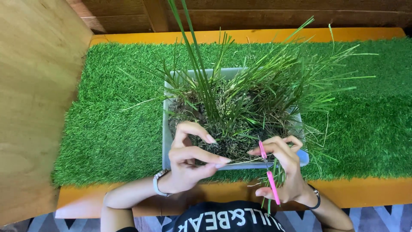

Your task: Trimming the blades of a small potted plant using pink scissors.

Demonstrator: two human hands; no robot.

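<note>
While left hand (189, 161) pinches grass (240, 103), right hand (283, 165) grips pink scissors (269, 178).

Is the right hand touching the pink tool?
Touching: the head view shows the right hand with its fingers closed around the pink tool at the tray's near edge.

Two hands are working at a grey tray (166, 141) of grass (240, 99) sitting on green turf (111, 124). The right hand (285, 169) is holding what look like pink scissors (270, 180); the left hand (189, 161) is pinching blades.
</note>
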